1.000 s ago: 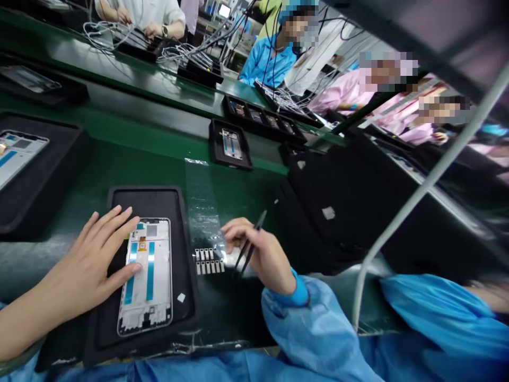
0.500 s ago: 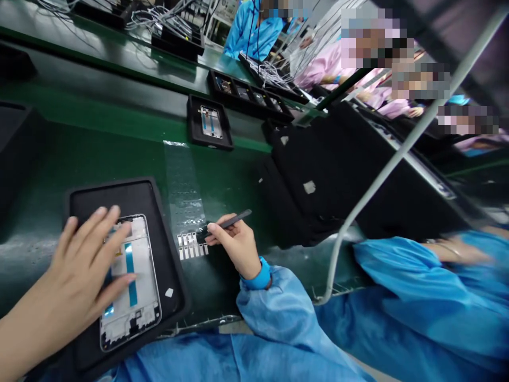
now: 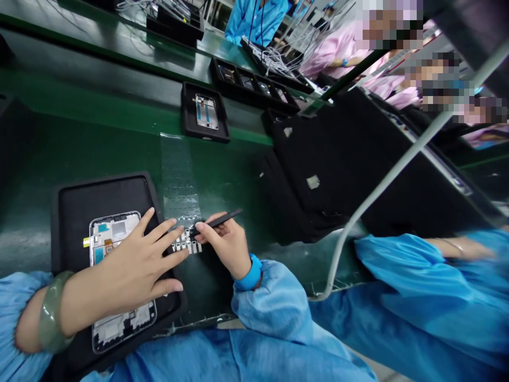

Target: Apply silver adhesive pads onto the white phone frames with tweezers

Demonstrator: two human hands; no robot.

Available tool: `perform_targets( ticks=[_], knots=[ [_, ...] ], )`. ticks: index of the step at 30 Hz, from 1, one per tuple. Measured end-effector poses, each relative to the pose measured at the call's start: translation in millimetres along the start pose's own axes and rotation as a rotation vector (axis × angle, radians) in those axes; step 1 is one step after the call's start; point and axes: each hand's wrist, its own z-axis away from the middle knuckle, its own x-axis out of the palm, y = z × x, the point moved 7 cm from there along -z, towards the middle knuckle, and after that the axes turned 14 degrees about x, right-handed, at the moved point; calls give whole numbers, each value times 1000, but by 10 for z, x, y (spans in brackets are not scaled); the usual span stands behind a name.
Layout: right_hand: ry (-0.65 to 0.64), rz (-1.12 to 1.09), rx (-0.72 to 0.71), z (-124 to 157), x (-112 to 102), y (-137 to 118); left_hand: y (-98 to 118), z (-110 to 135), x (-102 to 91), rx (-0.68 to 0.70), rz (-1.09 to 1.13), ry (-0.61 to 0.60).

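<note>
Sticker strip (image 3: 194, 245) on tabletop (image 3: 99, 143) by near edge, just right of tray (image 3: 79, 196). Your right hand (image 3: 225, 246) pinches tweezers (image 3: 218, 219), tip at strip. Your left hand (image 3: 127, 270), spread flat over phone frame (image 3: 111, 233), fingertips touch strip. No sticker lifted yet, apparently.

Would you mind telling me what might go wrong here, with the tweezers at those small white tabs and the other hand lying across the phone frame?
1. The left hand lies flat on the open phone frame; its pressure could smudge or strain exposed parts.
2. The tweezers in the right hand meet the small white tabs close beside the left fingertips; a slip might poke a finger or crease a tab.
</note>
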Motion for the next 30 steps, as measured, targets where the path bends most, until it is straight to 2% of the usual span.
perform_targets(
  ticks=[12, 17, 19, 24, 30],
  knots=[
    [3, 32, -27, 8, 22, -3, -1, -2, 15, -22, 5, -15],
    [-59, -52, 10, 10, 71, -5, 8, -13, -21, -34, 30, 16],
    [-39, -89, 7, 4, 36, -17, 0, -31, -31, -48, 23, 17],
    [74, -136, -32, -21, -135, -25, -81, -160, -60, -153, -24, 50],
    [73, -175, -21, -34, -151, -7, -169, -368, 26, -250, -2, 38]
  ],
)
